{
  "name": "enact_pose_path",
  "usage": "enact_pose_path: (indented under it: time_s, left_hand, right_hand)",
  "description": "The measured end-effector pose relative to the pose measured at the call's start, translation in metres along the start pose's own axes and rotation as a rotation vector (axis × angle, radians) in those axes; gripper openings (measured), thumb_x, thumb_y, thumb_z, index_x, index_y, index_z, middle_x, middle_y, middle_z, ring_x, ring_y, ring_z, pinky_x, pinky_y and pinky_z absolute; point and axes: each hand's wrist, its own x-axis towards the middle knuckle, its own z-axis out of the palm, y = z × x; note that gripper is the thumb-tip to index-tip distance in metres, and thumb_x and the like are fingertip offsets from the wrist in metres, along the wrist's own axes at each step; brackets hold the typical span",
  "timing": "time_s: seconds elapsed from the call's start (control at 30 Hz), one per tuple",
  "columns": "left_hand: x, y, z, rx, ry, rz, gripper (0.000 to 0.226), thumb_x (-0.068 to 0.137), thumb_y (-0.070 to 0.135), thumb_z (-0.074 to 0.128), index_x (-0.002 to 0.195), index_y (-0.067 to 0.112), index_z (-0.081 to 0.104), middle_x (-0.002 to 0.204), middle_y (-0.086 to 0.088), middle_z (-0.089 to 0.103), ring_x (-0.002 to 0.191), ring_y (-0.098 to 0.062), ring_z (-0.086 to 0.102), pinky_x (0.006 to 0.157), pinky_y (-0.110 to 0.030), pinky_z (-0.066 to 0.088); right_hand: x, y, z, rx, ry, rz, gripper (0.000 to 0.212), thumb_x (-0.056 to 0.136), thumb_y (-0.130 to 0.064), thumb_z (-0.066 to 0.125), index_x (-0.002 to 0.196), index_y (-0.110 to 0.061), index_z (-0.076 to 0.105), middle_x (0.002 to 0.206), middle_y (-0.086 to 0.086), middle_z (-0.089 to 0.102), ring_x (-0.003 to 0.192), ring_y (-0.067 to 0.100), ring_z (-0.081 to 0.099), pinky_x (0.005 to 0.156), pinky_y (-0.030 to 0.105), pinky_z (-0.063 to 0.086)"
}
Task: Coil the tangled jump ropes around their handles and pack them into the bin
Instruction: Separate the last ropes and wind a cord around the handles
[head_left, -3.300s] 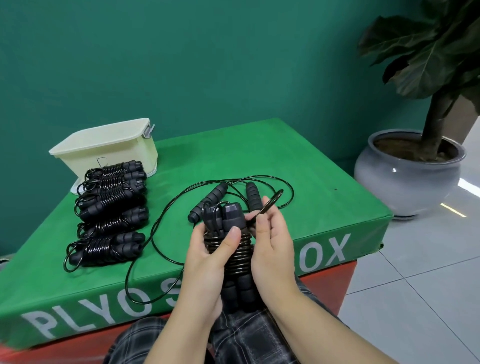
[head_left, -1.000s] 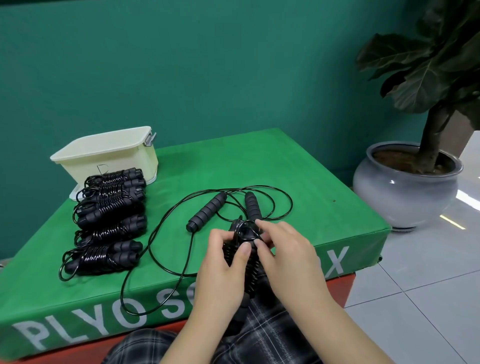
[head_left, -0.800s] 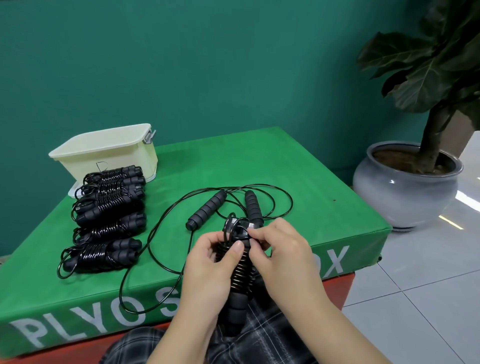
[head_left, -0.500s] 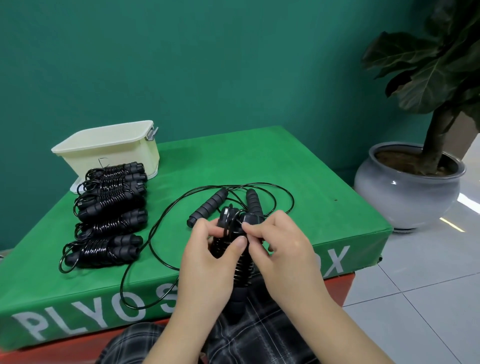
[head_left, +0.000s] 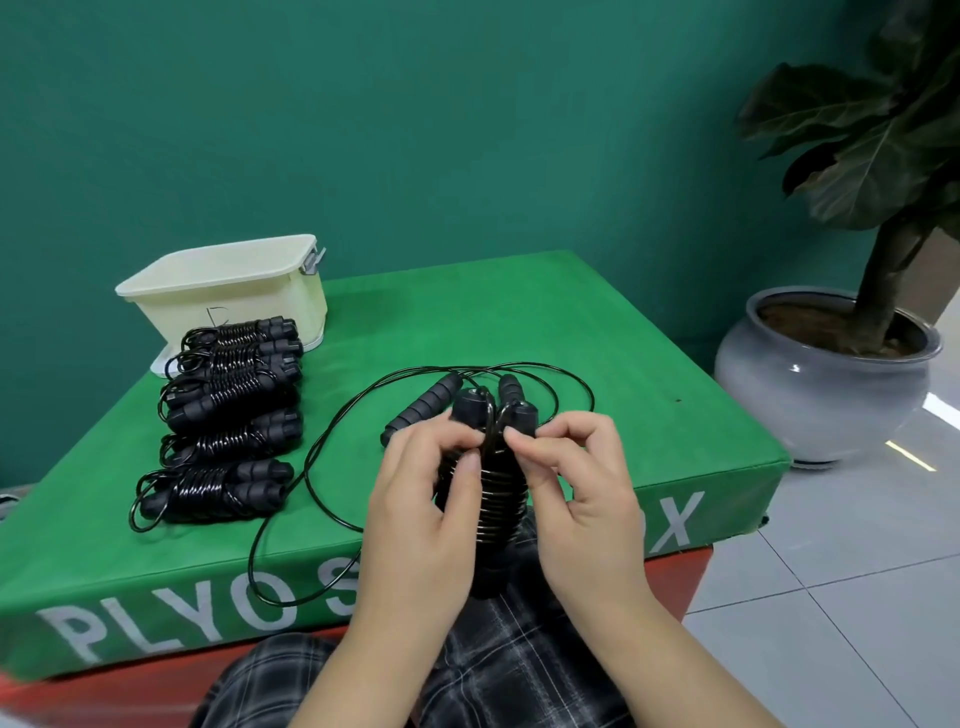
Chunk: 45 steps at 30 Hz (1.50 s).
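black cord is wound in tight turns around the coiled jump rope (head_left: 497, 488), held upright between both hands at the near edge of the green tabletop (head_left: 597, 364). the left hand (head_left: 426, 514) curls its fingers around the bundle's left side, thumb pressed on the coils; the right hand (head_left: 582, 499) pinches the cord's end just below the two handle tops. behind the hands a loose jump rope (head_left: 423, 410) lies on the tabletop, its cord sprawling in wide loops toward the near edge. at far left, a row of coiled ropes (head_left: 228, 415) lies side by side, and beyond them stands the cream bin (head_left: 223, 291). a potted plant (head_left: 831, 364) stands on the tiled floor at right.
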Motion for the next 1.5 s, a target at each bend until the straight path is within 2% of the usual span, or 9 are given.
enact_pose_path:
  time_s: [0.37,0.53,0.63,0.83,0.93,1.13,1.23,1.33,1.5]
  left_hand:
    - [0.017,0.008,-0.022,0.35,-0.122,0.015,0.03,0.086,0.017,0.06,0.079,0.043,0.046,0.09,0.019,0.051,0.089,0.003,0.051,0.074,-0.007,0.037]
    - [0.009,0.004,-0.015,0.219,0.02,-0.088,0.027,0.091,0.009,0.054,0.085,0.035,0.047,0.082,0.012,0.054,0.07,-0.005,0.05,0.064,-0.011,0.037]
    - [0.011,0.001,-0.011,0.115,0.079,-0.19,0.019,0.094,0.013,0.051,0.088,0.031,0.049,0.08,0.005,0.058,0.065,-0.006,0.048,0.057,-0.014,0.033]
    - [0.01,-0.014,-0.007,-0.042,0.082,-0.351,0.018,0.096,0.013,0.047,0.091,0.029,0.053,0.091,0.012,0.063,0.087,-0.003,0.058,0.076,-0.013,0.043]
    - [0.011,-0.024,-0.007,-0.202,0.064,-0.404,0.019,0.097,0.012,0.047,0.092,0.027,0.058,0.092,0.005,0.068,0.093,-0.015,0.063,0.087,-0.037,0.049]
    - [0.015,-0.026,-0.006,-0.37,0.036,-0.489,0.013,0.097,0.011,0.046,0.096,0.016,0.059,0.087,0.004,0.072,0.087,-0.012,0.067,0.083,-0.035,0.05]
    - [0.012,-0.027,-0.004,-0.267,0.047,-0.442,0.015,0.098,0.013,0.045,0.095,0.023,0.057,0.088,0.006,0.069,0.088,-0.012,0.064,0.085,-0.033,0.05]
    - [0.009,-0.023,-0.003,-0.111,0.057,-0.387,0.016,0.099,0.014,0.044,0.093,0.027,0.052,0.088,0.01,0.064,0.079,0.004,0.058,0.069,-0.007,0.043]
    - [0.007,-0.021,-0.009,0.117,0.06,-0.193,0.026,0.095,0.006,0.044,0.088,0.031,0.046,0.095,0.008,0.052,0.091,0.011,0.047,0.076,-0.005,0.035]
  right_hand:
    - [-0.001,0.003,0.002,-0.063,-0.053,-0.124,0.018,0.09,-0.023,0.057,0.105,-0.027,0.066,0.095,-0.012,0.047,0.092,0.01,0.053,0.078,0.015,0.043]
    - [-0.008,-0.016,0.015,0.239,-0.186,0.33,0.039,0.083,-0.055,0.046,0.119,-0.041,0.046,0.126,-0.018,0.054,0.116,-0.006,0.051,0.089,0.006,0.04]
    - [-0.002,-0.013,0.019,0.354,-0.312,0.411,0.057,0.077,-0.066,0.049,0.125,-0.035,0.052,0.117,-0.023,0.064,0.111,-0.005,0.057,0.092,0.013,0.043]
    - [-0.01,-0.007,0.02,0.326,-0.353,0.377,0.044,0.066,-0.045,0.07,0.108,-0.038,0.06,0.098,-0.018,0.069,0.089,0.001,0.064,0.077,0.013,0.046]
    - [-0.013,-0.01,0.019,0.335,-0.305,0.337,0.041,0.071,-0.038,0.069,0.11,-0.046,0.062,0.103,-0.018,0.069,0.095,0.0,0.064,0.08,0.011,0.045]
    - [-0.02,-0.003,0.025,0.327,-0.211,0.328,0.066,0.073,-0.025,0.073,0.124,-0.058,0.048,0.119,-0.03,0.061,0.113,-0.006,0.057,0.09,0.007,0.041]
    - [-0.021,-0.003,0.027,0.331,-0.2,0.274,0.064,0.074,-0.031,0.072,0.12,-0.068,0.046,0.124,-0.02,0.062,0.118,0.0,0.056,0.093,0.01,0.041]
    - [-0.022,-0.003,0.027,0.307,-0.202,0.21,0.058,0.077,-0.035,0.065,0.123,-0.065,0.046,0.128,-0.027,0.055,0.122,-0.001,0.052,0.096,0.009,0.039]
    - [-0.025,-0.003,0.028,0.32,-0.178,0.146,0.045,0.079,-0.031,0.066,0.115,-0.058,0.059,0.129,-0.025,0.053,0.12,0.001,0.053,0.096,0.011,0.04]
